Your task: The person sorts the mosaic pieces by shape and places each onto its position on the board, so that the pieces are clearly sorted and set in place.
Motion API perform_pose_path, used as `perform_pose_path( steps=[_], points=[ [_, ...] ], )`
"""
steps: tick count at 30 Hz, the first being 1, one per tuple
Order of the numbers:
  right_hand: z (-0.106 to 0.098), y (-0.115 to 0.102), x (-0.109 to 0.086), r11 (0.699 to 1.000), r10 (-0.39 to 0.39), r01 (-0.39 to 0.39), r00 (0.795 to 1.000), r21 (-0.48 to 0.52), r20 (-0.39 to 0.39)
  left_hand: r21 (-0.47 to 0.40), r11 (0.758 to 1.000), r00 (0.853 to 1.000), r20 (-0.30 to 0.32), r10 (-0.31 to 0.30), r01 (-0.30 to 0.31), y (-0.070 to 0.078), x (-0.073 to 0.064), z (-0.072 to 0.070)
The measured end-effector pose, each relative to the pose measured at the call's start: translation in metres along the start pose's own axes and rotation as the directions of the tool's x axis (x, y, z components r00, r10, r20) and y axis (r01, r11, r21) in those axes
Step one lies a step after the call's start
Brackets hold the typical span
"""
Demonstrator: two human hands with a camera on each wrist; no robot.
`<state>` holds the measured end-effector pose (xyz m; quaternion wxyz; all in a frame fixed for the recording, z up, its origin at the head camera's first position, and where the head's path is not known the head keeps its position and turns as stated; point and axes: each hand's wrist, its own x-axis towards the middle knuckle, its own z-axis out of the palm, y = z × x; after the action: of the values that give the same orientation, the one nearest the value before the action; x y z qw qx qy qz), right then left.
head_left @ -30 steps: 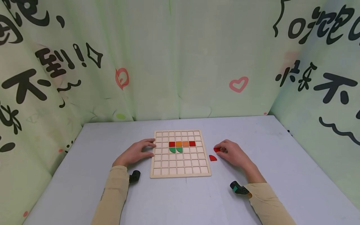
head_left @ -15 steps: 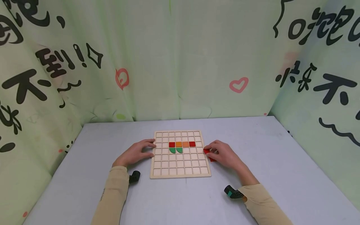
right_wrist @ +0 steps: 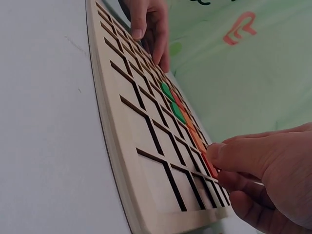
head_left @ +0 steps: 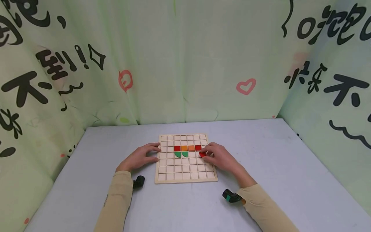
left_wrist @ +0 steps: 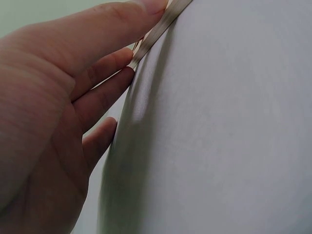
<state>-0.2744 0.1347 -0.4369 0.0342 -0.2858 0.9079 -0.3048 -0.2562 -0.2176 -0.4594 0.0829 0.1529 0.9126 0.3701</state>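
Observation:
A wooden grid board [head_left: 185,177] lies flat on the table. One row of its cells holds a red square [head_left: 177,148], two orange squares [head_left: 187,148] and another red square [head_left: 198,148]. Two green quarter-circle pieces [head_left: 181,154] sit in the row just below, on the left. My right hand [head_left: 222,158] pinches a red quarter-circle piece [head_left: 202,155] over the board's right side, under the right red square. Extended fingers and thumb of my left hand [head_left: 140,157] touch the board's left edge, as the left wrist view shows with the thumb [left_wrist: 97,29] on the rim.
A pale cloth covers the table [head_left: 185,209]. Behind it and on both sides hang light green curtains [head_left: 185,64] with black writing. A black wrist device [head_left: 232,195] shows at the right cuff, another device [head_left: 138,182] at the left.
My right hand has carried the red quarter-circle piece leftward from the table onto the board. A second red quarter-circle beside the board is now hidden behind that hand. My left hand stays put.

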Motion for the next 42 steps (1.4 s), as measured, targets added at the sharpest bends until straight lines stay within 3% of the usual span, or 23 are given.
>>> perform_pose_path(
  steps=[8, 19, 42],
  points=[
    [0.012, -0.013, 0.014, 1.0, -0.003, 0.004, 1.0, -0.029, 0.03, 0.01, 1.0, 1.0, 0.0, -0.001, 0.001, 0.0, 0.0, 0.0],
    [0.024, -0.019, 0.028, 0.996, -0.019, 0.02, 1.0, -0.087, 0.015, 0.012, 1.0, 1.0, 0.001, -0.007, 0.007, 0.0, 0.0, 0.001],
    [0.028, -0.018, 0.03, 0.992, -0.013, 0.013, 1.0, -0.128, 0.002, 0.013, 1.0, 1.0, 0.003, 0.009, -0.009, -0.001, 0.001, 0.0]
  ],
)
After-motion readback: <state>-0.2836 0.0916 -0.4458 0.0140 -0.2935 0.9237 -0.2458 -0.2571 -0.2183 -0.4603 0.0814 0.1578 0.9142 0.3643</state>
